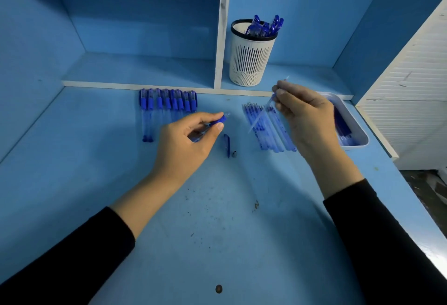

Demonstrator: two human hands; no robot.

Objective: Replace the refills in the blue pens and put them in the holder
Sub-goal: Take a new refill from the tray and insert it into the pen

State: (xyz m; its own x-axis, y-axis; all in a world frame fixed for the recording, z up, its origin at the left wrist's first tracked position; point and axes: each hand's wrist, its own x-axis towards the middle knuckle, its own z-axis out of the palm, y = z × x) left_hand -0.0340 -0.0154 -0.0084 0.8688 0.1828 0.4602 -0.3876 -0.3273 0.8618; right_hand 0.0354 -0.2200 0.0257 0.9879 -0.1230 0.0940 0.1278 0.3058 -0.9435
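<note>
Looking down from a head-worn camera at a blue desk [217, 220], two bare hands in black sleeves work on one pen. The left hand [191, 138] curls its fingers and thumb round a pen barrel [216, 121], gripping it at the ribbed blue collar, with the open end pointing right. The right hand [306, 116], raised above the desk, pinches a thin pale refill [260, 116] near its upper end. The refill slants down and to the left, and its lower tip is near the barrel's mouth but not touching it.

Between the hands, a loose blue cap [227, 145] and a small dark tip piece [234, 154] lie on the desk. A row of blue pens [167, 106] lies at the back left. A row of spare refills [268, 133] lies below the right hand. A pale tray [360, 144] at the far right holds more blue pieces. A white slotted holder [251, 58] stands on the shelf behind, with several capped pens [266, 26] already in it.

The step in hand appears to be the refill swap on this one opened pen. Whether the pinched refill is spent or fresh cannot be told. If it is fresh, the next move calls for lining its tip up with the narrow barrel mouth and sliding it in straight. After that come fitting the tip piece, capping the pen and dropping it into the holder.
</note>
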